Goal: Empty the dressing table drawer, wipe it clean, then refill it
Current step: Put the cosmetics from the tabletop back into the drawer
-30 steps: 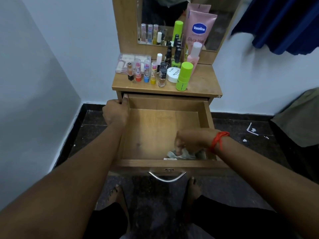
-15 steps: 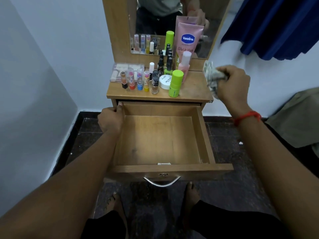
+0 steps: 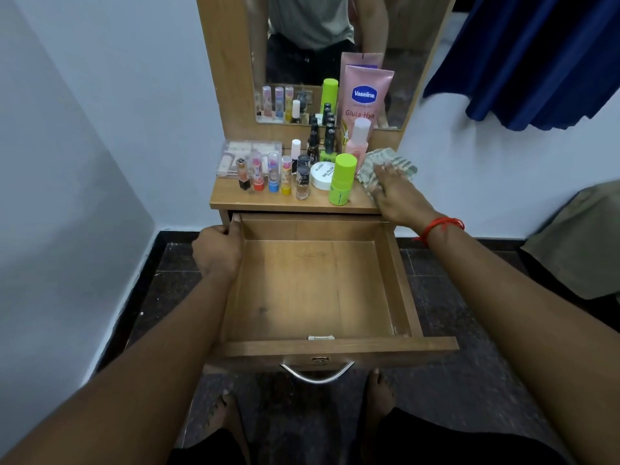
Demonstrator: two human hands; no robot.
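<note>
Seen from the head, the drawer [image 3: 401,283] stands pulled well out of the table. Its floor is bare wood with a few faint marks, and nothing is in it but a small pale latch at the front wall. The left hand [image 3: 218,253] grips the drawer's left wall near the back corner, fingers curled over the edge. I'd say that is to steady it, so it neither slides nor tips while out so far.

The right hand [image 3: 399,198] is up on the tabletop [image 3: 268,201], fingers spread and nearly straight on a crumpled striped cloth [image 3: 396,159] at the right end. It presses the cloth rather than clutching it, which looks like setting it aside.

The cosmetics, presumably the drawer's contents, crowd the left and middle of the top. There are lipsticks [image 3: 265,172], a green bottle [image 3: 342,179] just beside the cloth, and a pink tube [image 3: 364,99] leaned against the mirror [image 3: 302,45]. Parked there, they are within easy reach, so refilling seems the next step.
</note>
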